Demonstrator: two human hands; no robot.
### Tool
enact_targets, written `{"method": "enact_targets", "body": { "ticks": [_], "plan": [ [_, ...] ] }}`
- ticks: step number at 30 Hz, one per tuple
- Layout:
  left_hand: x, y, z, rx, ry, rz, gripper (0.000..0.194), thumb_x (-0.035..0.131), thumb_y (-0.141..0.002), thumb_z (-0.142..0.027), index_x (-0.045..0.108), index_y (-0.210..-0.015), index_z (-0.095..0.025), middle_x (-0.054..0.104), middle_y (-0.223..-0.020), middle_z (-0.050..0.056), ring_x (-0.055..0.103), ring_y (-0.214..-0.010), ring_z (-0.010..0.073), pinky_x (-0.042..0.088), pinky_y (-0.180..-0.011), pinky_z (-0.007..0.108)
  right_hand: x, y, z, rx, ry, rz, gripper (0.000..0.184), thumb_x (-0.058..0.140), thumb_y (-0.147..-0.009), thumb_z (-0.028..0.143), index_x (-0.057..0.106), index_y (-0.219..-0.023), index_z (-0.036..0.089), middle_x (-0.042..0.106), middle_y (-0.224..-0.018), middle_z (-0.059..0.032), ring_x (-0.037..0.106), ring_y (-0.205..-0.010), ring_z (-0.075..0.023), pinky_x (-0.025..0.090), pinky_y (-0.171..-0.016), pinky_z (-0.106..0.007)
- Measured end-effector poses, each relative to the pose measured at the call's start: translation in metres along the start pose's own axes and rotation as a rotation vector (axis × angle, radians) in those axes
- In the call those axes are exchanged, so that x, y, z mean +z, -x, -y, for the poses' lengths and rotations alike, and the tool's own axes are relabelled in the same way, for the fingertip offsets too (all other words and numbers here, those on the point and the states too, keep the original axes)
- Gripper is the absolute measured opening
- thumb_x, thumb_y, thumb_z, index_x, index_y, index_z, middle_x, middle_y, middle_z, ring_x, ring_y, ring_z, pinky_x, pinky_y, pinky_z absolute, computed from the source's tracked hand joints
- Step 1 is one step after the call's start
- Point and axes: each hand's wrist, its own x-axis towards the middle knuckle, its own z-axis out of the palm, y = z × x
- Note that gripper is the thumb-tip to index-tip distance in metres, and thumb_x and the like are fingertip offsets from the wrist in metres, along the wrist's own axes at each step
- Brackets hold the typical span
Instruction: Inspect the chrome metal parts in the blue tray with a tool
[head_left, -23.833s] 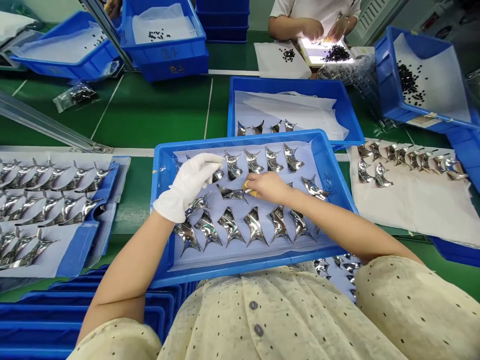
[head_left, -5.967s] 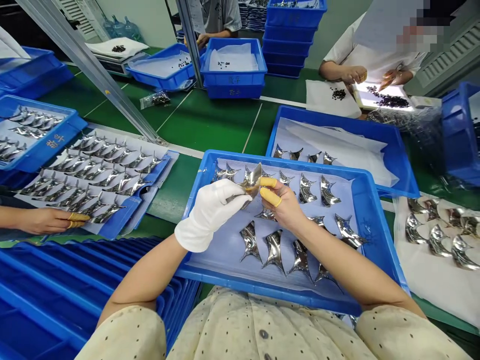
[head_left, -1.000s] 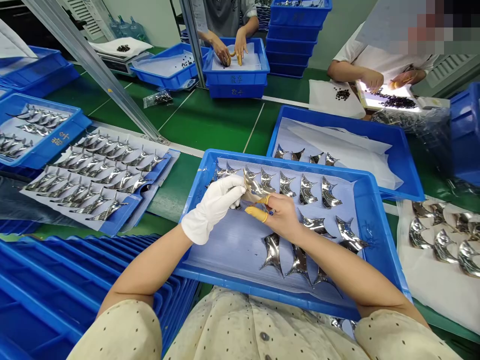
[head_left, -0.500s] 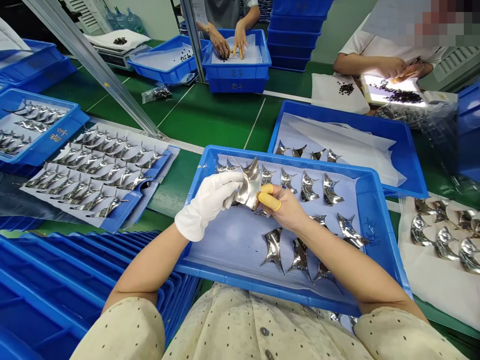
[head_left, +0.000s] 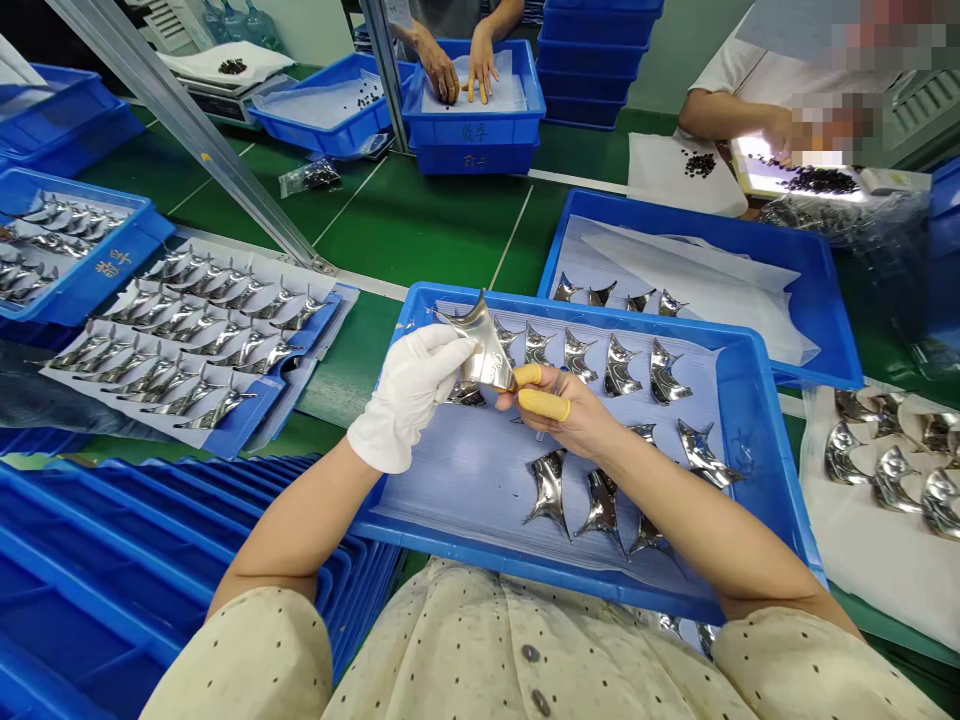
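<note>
My left hand (head_left: 409, 392), in a white glove, and my right hand (head_left: 566, 412), with yellow finger cots, both pinch one shiny curved metal piece (head_left: 480, 345) above the blue tray (head_left: 757, 440) in front of me. The piece is held tilted, its pointed tips up and to the left. On the tray's pale liner lie several more shiny metal pieces (head_left: 551, 485), a row along the far side and a few near my right forearm.
Another blue tray (head_left: 825, 300) with white paper and a few pieces lies behind. Sheets of pieces (head_left: 217, 335) rest at left, more pieces (head_left: 885, 470) on paper at right. Stacked blue trays (head_left: 90, 570) sit at lower left. Other people's hands (head_left: 461, 75) work across the green table.
Over the last second I lifted the metal piece slightly and turned it between both hands, so its tips now point up and left. Earlier, several more pieces lay in the tray's near rows.
</note>
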Motion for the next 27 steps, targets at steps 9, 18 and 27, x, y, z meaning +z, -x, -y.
{"method": "enact_targets", "body": {
  "ticks": [9,18,27],
  "plan": [
    [-0.001,0.009,-0.002,0.017,-0.083,-0.076,0.051,0.083,-0.076,-0.059,0.054,-0.057,-0.02,0.043,-0.036,-0.005,0.032,-0.033,0.0069,0.024,-0.039,0.025,-0.007,-0.013,-0.009,0.084,-0.058,0.052,0.048,0.092,-0.071,0.052,0.061,-0.086,0.019,0.073,-0.076,0.0005,0.017,-0.043,-0.0018,0.009,-0.042,-0.022],
    [0.001,0.009,-0.004,0.004,-0.153,-0.045,0.03,0.087,-0.069,-0.038,0.064,-0.073,-0.02,0.049,-0.046,-0.008,0.036,-0.036,0.0061,0.026,-0.039,0.022,-0.006,-0.014,-0.011,0.074,-0.061,0.045,0.044,0.092,-0.072,0.05,0.065,-0.086,0.018,0.069,-0.073,0.0022,0.019,-0.043,-0.0018,0.01,-0.042,-0.021],
    [-0.003,0.018,0.009,0.016,-0.318,0.156,0.046,0.075,-0.086,-0.045,0.053,-0.054,-0.02,0.045,-0.044,-0.002,0.041,-0.043,0.0098,0.033,-0.045,0.025,-0.013,0.001,0.007,0.055,-0.2,0.044,0.043,0.093,-0.066,0.042,0.061,-0.084,0.019,0.065,-0.067,0.0056,0.014,-0.043,-0.0009,0.01,-0.041,-0.019]
  ]
}}
